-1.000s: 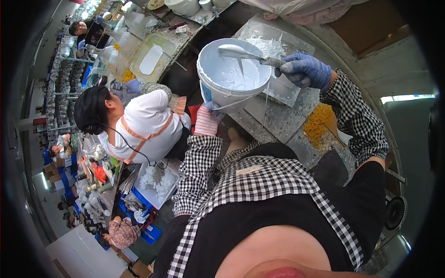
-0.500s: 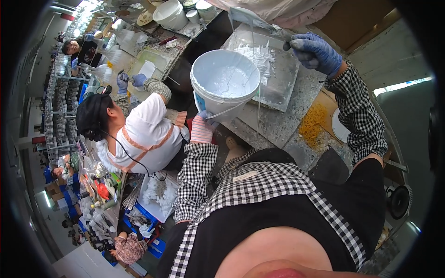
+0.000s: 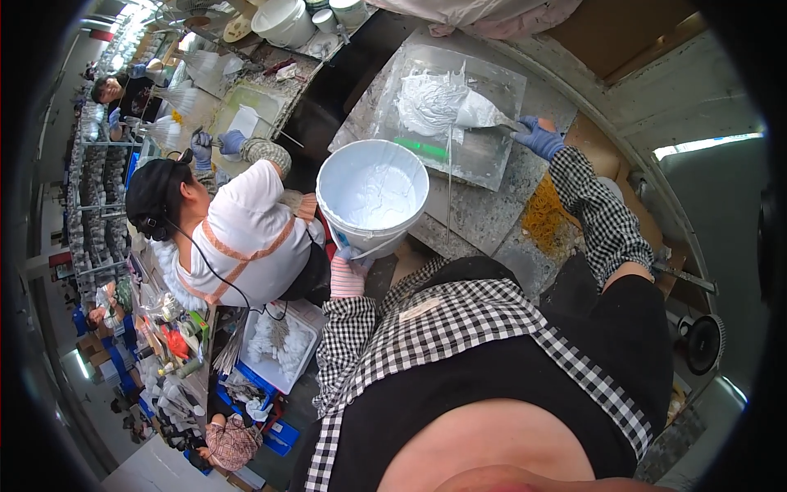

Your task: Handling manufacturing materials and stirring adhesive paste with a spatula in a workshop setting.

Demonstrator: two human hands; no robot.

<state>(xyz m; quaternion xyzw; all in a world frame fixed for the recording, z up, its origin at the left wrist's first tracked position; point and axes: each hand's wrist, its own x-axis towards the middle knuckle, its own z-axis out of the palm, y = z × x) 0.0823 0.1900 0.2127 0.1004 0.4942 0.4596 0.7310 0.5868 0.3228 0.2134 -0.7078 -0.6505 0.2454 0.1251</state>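
Note:
My left hand point(image 3: 349, 273), in a striped glove, is closed on the lower side of a white plastic bucket point(image 3: 373, 180). The bucket tilts toward me, and whitish paste coats its inside. In my right hand point(image 3: 541, 140), in a blue glove, is the handle of a scraper point(image 3: 484, 112). Its broad, paste-covered blade lies in a thick mound of white paste point(image 3: 428, 102) on a flat, translucent board point(image 3: 484, 164). A thin strand of paste hangs from the board side near the blade. How the left fingers wrap under the bucket is partly hidden.
Yellow stringy material point(image 3: 543, 211) lies on the stained bench, right of the board. A co-worker point(image 3: 246, 221) in white sits close on my left, working at another bench. White buckets point(image 3: 283, 23) stand at the back left. A tray of white fluffy pieces point(image 3: 279, 348) is at lower left.
My right hand has lowered the scraper from above the board into the paste on it. The bucket has moved left and toward me, uncovering more of the board and a green strip.

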